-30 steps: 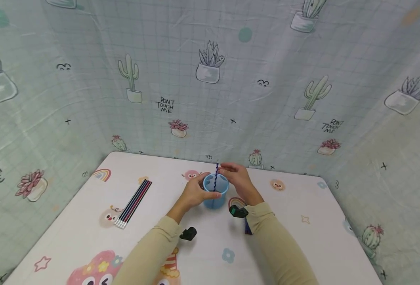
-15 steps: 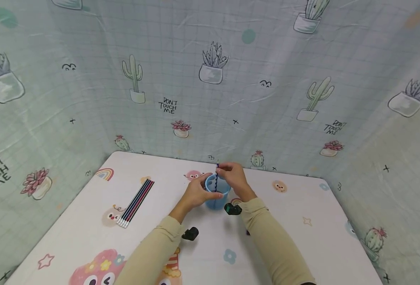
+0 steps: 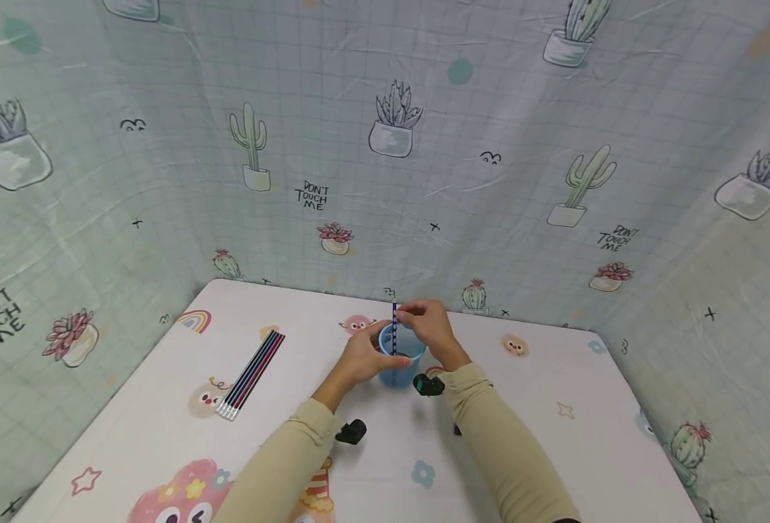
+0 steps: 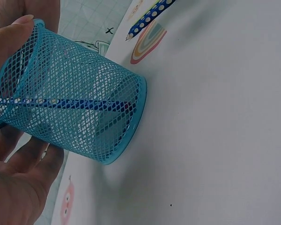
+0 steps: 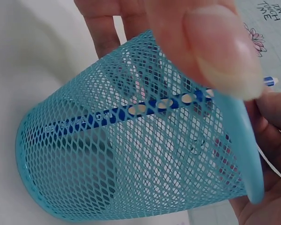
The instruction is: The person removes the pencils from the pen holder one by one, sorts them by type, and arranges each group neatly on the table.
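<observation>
A light-blue mesh pen holder (image 3: 401, 374) stands toward the back of the table, and my left hand (image 3: 361, 358) grips it, thumb across its near side and fingers behind. A dark-blue pencil with white dots (image 3: 394, 330) stands inside, its upper end above the rim; through the mesh in the left wrist view it runs down to the base. My right hand (image 3: 429, 325) pinches this pencil near its top with the fingertips. In the right wrist view, the left thumb (image 5: 220, 51) covers part of the rim and the right fingers (image 5: 274, 122) lie beside the pencil's end.
A row of several dark and red pencils (image 3: 250, 374) lies on the left of the patterned table (image 3: 516, 450). Another dotted blue pencil (image 4: 150, 19) lies to the right, mostly under the right forearm. Printed cloth (image 3: 424, 189) hangs behind and at both sides.
My right hand has moved slightly left and taken the pencil's top between its fingertips. The pencil, earlier slightly tilted, now stands straighter. The left hand keeps its grip on the pen holder.
</observation>
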A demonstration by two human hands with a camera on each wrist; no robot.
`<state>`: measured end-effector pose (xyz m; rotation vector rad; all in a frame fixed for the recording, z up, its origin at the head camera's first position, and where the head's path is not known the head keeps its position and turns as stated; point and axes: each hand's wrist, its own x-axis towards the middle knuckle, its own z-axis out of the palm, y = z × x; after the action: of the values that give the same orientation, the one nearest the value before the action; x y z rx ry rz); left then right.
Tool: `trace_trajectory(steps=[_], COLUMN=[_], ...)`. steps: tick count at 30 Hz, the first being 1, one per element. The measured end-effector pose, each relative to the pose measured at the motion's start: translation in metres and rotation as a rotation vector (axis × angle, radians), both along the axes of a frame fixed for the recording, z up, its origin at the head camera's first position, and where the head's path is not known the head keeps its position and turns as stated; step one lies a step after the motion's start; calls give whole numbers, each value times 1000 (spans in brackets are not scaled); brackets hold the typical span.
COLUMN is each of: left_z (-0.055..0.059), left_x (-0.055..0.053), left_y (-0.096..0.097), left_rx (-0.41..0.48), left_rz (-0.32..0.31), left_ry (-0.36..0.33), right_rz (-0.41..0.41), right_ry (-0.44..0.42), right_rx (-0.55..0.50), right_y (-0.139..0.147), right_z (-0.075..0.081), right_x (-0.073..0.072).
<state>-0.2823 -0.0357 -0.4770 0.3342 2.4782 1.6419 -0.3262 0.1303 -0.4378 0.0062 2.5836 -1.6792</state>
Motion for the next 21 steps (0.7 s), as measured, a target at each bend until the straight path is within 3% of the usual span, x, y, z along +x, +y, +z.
trace_trajectory(steps=[7,13,21], left_z=[0,-1,2], left_x=[0,1,1], left_y=[1,2,1], left_rx=[-15,-5,4], left_rz=[12,8,23], left_ry=[-3,-12,-19], right_rz=[39,1,-53], right_ry=[7,19,70], right_rx=[22,53,-93], right_y=[-3,-3,5], right_z=[1,2,23], right_x=[0,-1,-5])
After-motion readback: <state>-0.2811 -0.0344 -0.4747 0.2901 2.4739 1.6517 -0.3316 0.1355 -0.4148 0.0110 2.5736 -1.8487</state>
